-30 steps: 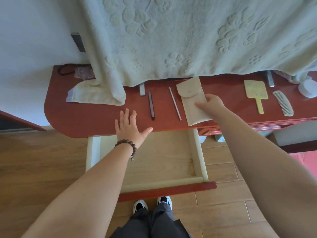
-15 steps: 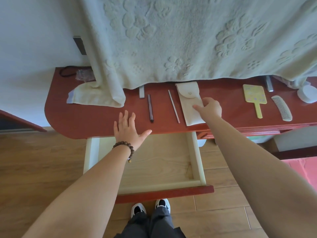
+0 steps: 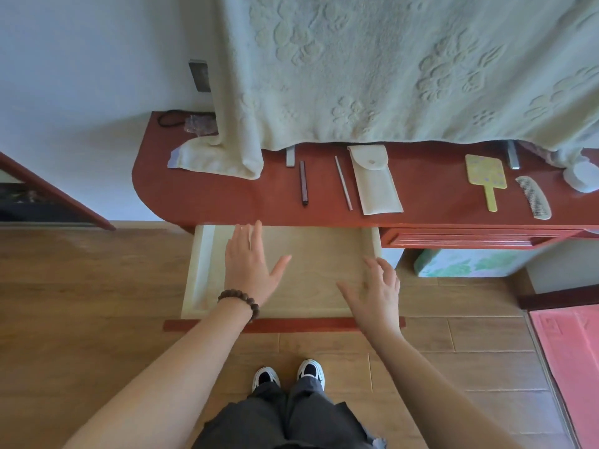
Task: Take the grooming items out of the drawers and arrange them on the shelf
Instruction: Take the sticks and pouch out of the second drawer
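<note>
A beige snap pouch (image 3: 375,181) lies flat on the red shelf (image 3: 207,202), beside a thin light stick (image 3: 343,183) and a dark stick (image 3: 303,183). Farther right lie a yellow hand mirror (image 3: 485,176) and a pale comb (image 3: 533,197). Below the shelf a pale wooden drawer (image 3: 317,254) is pulled out, and nothing lies in the part I can see. My left hand (image 3: 249,265), with a bead bracelet at the wrist, hovers open over the drawer's left half. My right hand (image 3: 376,294) hovers open over its right front corner.
A large pale towel (image 3: 372,66) hangs over the back of the shelf, its corner resting on the shelf's left end. A white round jar (image 3: 583,175) sits at far right. A shut red drawer (image 3: 470,238) is to the right. Pink mat (image 3: 570,358) on the wooden floor.
My right hand let go of the pouch, which now lies on the shelf. Both hands drew back from the shelf and now hover over the open drawer.
</note>
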`<state>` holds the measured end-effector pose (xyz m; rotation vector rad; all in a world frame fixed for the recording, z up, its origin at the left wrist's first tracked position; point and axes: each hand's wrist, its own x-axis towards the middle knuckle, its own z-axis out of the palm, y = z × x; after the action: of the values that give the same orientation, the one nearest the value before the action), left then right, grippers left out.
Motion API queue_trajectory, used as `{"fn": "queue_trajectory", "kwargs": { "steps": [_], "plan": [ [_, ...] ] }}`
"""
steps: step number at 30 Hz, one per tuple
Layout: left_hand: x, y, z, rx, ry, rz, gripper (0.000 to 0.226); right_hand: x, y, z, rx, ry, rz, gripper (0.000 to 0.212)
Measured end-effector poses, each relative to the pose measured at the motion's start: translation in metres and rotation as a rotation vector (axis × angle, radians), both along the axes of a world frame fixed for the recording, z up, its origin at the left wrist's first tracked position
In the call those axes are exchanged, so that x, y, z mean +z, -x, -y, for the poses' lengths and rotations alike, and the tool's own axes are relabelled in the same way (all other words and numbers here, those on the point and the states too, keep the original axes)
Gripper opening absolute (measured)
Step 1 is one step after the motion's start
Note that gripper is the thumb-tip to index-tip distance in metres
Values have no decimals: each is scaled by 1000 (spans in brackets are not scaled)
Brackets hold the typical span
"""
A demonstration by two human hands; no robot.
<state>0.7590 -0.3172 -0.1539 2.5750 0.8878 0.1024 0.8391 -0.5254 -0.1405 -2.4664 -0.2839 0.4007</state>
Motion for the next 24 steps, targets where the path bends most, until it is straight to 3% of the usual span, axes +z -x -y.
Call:
{"fn": "queue_trajectory", "kwargs": {
  "steps": [3, 7, 10, 24],
  "plan": [
    [-10, 56, 19, 53, -54, -109, 99, -18, 38, 17, 6, 107, 44, 88],
    [-26, 113, 35, 148, -71, -353, 119, -34, 59, 31, -33, 276, -36, 115],
    [-37, 121, 38, 170, -31, -506, 125, -44, 66, 29, -39, 348, -97, 123],
    [-46, 49, -15, 167, -23, -509, 116, -48, 0, -23, -52, 335, -79, 123]
  ]
}}
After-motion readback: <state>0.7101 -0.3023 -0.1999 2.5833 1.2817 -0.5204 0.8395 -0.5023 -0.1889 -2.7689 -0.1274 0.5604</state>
